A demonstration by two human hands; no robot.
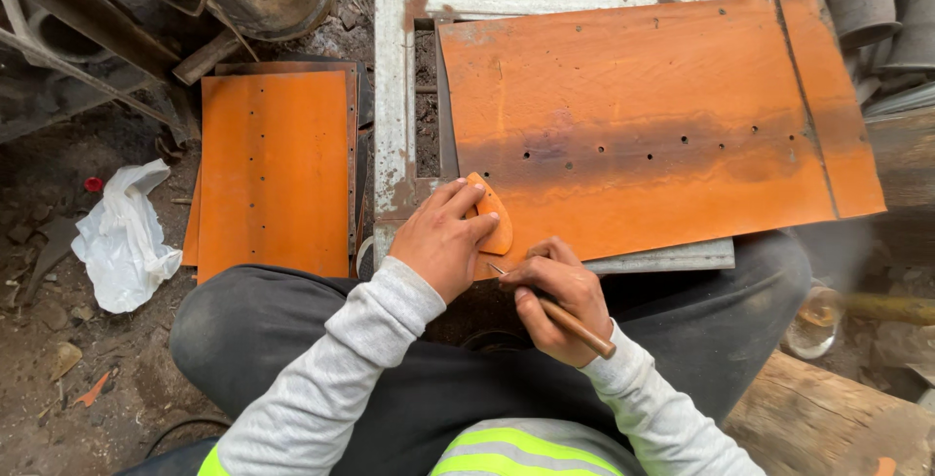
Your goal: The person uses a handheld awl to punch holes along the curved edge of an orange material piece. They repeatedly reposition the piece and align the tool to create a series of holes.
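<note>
**Small orange template pinned on a rusty steel sheet, scriber at its edge**

A small rounded orange template piece [492,221] lies at the lower left corner of the large rust-orange steel sheet [643,125], just left of the frame's centre. The left hand [443,242] presses down on it from the left and below, fingers spread over its near side, so only the piece's right and upper part shows beyond the fingertips. Just right of and below the piece, the right hand [555,296] is closed around a wooden-handled scriber [565,318]; the thin metal tip points up-left and meets the sheet at the template's lower edge, while the handle sticks out toward the lower right past the palm. The two hands almost touch.

The big sheet, with a row of small punched holes and a dark smear across its middle, fills the upper right of the frame and rests on a pale, worn metal frame [392,96] whose bars show along its left and top. To the left, a narrower orange sheet [276,169] with holes lies on the dirt. Further left sits a crumpled white plastic bag [122,237]. Grey pots [881,8] stack in the upper right corner, and a wooden log [828,418] lies at lower right. The person's dark trousers and grey sleeves fill the bottom.
</note>
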